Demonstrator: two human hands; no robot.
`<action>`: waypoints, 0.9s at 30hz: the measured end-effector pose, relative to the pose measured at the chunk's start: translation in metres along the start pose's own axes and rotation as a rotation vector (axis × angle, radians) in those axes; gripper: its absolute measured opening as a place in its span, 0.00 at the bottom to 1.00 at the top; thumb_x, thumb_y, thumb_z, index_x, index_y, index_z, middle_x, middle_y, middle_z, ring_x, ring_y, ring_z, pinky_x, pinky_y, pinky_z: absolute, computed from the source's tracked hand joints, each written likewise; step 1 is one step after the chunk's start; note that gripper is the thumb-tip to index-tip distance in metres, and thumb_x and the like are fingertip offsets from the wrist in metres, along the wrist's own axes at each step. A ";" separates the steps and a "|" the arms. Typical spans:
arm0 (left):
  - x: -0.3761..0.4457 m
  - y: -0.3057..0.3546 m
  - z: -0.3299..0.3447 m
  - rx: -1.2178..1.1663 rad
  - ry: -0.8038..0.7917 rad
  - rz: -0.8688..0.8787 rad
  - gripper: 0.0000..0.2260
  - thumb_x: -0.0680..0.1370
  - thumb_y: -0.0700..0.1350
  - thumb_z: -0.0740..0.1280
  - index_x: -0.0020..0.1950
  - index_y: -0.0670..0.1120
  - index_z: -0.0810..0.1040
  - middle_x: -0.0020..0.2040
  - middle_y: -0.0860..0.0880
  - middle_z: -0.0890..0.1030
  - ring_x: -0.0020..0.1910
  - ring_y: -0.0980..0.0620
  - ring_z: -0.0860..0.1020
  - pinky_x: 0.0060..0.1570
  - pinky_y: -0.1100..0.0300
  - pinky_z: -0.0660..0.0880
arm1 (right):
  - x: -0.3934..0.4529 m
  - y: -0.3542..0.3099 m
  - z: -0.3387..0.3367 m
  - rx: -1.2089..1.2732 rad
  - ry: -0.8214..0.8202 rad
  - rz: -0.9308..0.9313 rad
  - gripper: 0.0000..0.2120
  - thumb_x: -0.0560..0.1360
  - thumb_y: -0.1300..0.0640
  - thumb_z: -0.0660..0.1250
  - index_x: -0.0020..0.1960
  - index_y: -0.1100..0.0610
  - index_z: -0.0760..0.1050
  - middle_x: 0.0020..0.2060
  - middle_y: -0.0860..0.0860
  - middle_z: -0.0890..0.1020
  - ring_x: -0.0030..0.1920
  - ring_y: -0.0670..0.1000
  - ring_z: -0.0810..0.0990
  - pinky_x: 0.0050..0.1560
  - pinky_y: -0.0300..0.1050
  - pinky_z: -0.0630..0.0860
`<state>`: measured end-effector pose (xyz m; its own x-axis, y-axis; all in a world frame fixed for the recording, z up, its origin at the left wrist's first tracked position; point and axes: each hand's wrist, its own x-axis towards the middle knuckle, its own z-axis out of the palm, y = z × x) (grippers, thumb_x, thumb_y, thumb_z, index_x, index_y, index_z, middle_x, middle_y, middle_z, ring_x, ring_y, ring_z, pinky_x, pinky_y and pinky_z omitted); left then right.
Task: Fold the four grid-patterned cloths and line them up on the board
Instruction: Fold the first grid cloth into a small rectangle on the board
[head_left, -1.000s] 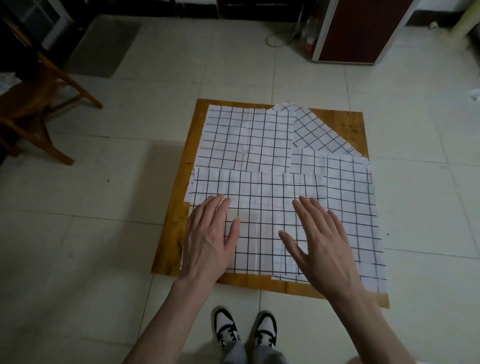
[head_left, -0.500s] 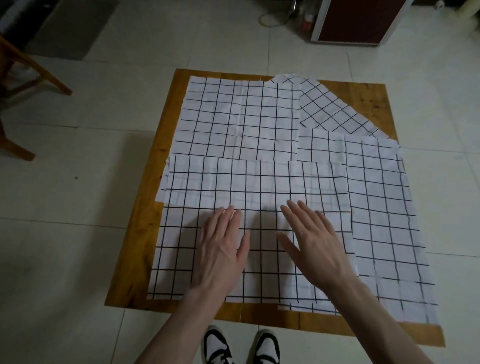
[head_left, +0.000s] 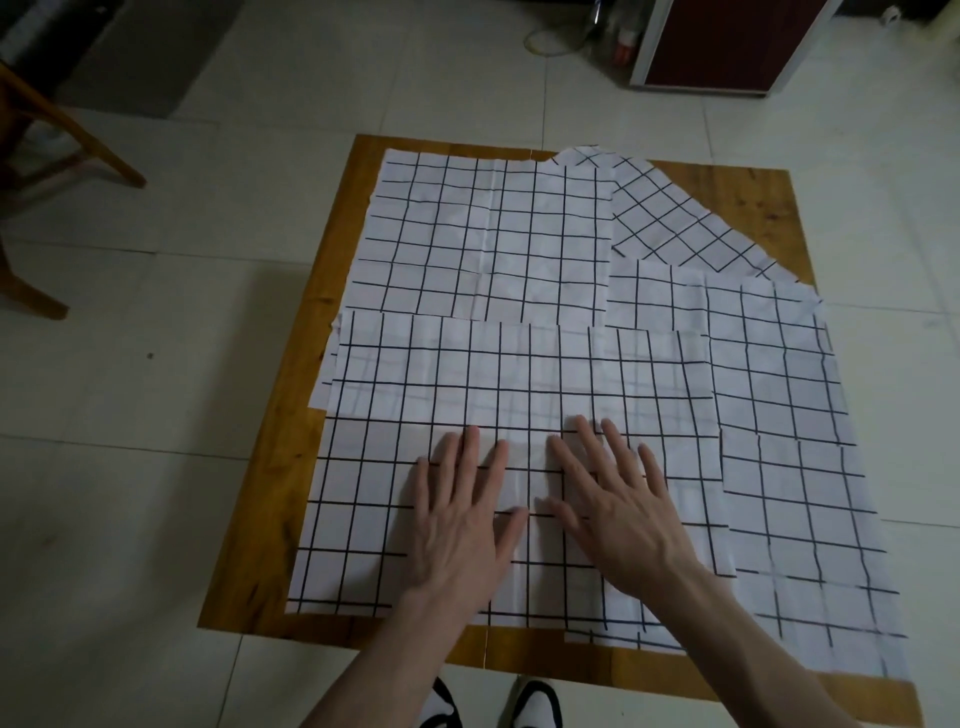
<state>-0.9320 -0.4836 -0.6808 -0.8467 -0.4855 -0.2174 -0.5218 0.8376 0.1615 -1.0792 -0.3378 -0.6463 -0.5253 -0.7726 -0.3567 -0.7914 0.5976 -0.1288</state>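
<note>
- Head view: the left hand (head_left: 460, 525) and the right hand (head_left: 618, 514) are lying side by side, fingers straight and spread, palms down on the nearest cloth (head_left: 467, 415); neither is pinching anything.
- That nearest cloth is lying flat and unfolded on the near-left part of the wooden board (head_left: 270, 519), overlapping the far-left cloth (head_left: 493, 234) and the right cloth (head_left: 789, 415).
- A fourth cloth (head_left: 675, 218) is sitting at the far right, turned at an angle, partly under its neighbours.
- All four are looking unfolded, so the task seems to be only beginning.
- The step in hand appears to be flattening the nearest cloth before its first fold; sweeping outward from the middle crease would be helping, then bringing edge to edge along a grid line.
- What is getting in the way: the overlaps, since lifting one cloth may be dragging the one beneath, and the right cloth is hanging over the board's near-right edge.
- Around: a wooden chair (head_left: 57, 156) is standing far left on the tiled floor (head_left: 130, 467), a dark red cabinet (head_left: 727, 41) far right, and the person's shoes (head_left: 530, 704) just near the board.
</note>
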 end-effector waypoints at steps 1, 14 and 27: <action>0.001 -0.001 -0.002 0.006 -0.009 -0.003 0.33 0.83 0.68 0.42 0.85 0.54 0.45 0.85 0.43 0.46 0.84 0.41 0.45 0.78 0.35 0.55 | -0.002 0.000 0.004 0.011 0.013 0.004 0.33 0.81 0.31 0.37 0.82 0.41 0.35 0.81 0.46 0.31 0.80 0.52 0.28 0.81 0.60 0.38; 0.009 0.001 -0.011 0.052 -0.009 0.039 0.34 0.83 0.67 0.42 0.85 0.50 0.50 0.85 0.42 0.49 0.84 0.41 0.47 0.79 0.35 0.52 | -0.036 -0.018 0.033 -0.030 0.165 -0.015 0.32 0.83 0.35 0.50 0.83 0.49 0.57 0.84 0.50 0.51 0.84 0.55 0.48 0.78 0.61 0.52; 0.013 -0.014 -0.014 0.012 0.009 0.236 0.28 0.85 0.59 0.47 0.85 0.55 0.49 0.86 0.49 0.47 0.84 0.47 0.45 0.81 0.38 0.49 | -0.007 0.003 0.020 0.116 0.185 -0.023 0.29 0.85 0.45 0.48 0.84 0.49 0.49 0.84 0.45 0.51 0.83 0.50 0.46 0.81 0.58 0.52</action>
<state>-0.9367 -0.5050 -0.6724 -0.9462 -0.2778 -0.1660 -0.3078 0.9311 0.1958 -1.0716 -0.3267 -0.6625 -0.5646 -0.8059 -0.1781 -0.7681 0.5920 -0.2439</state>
